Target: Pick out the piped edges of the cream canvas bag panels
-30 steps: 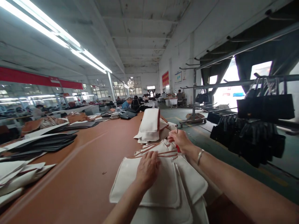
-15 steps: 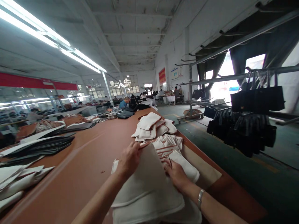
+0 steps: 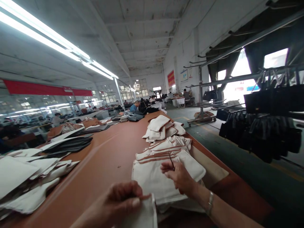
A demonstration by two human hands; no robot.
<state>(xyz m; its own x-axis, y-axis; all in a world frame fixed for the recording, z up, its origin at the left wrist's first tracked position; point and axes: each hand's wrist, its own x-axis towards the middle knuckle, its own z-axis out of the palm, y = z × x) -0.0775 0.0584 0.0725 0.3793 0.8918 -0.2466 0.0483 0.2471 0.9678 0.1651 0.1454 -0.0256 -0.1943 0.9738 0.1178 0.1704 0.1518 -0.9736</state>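
My left hand (image 3: 123,201) is closed in a pinch on the brown-edged corner of a cream fabric piece (image 3: 142,215), low at the front of the table. The lower part of that piece runs out of view. My right hand (image 3: 179,177) is closed around a thin, dark pointed tool (image 3: 171,161), its tip sticking up past the fingers; its kind I cannot make out. That hand is over a stack of cream fabric pieces (image 3: 148,177) with brown edging, laid overlapping. Behind them a looser heap of similar cream pieces (image 3: 159,123) lies on the table.
The brown-covered table (image 3: 106,158) runs far ahead. On its left lie cream panels (image 3: 21,172) and dark sheets (image 3: 71,144). At right stands a metal rack (image 3: 200,85) hung with black bags (image 3: 261,133). A person in blue (image 3: 135,106) is near the far end.
My left hand has drawn the cream piece toward me and down, off the stack, uncovering the pieces beneath. My right hand stays over the stack with the tool. The view has turned slightly left.
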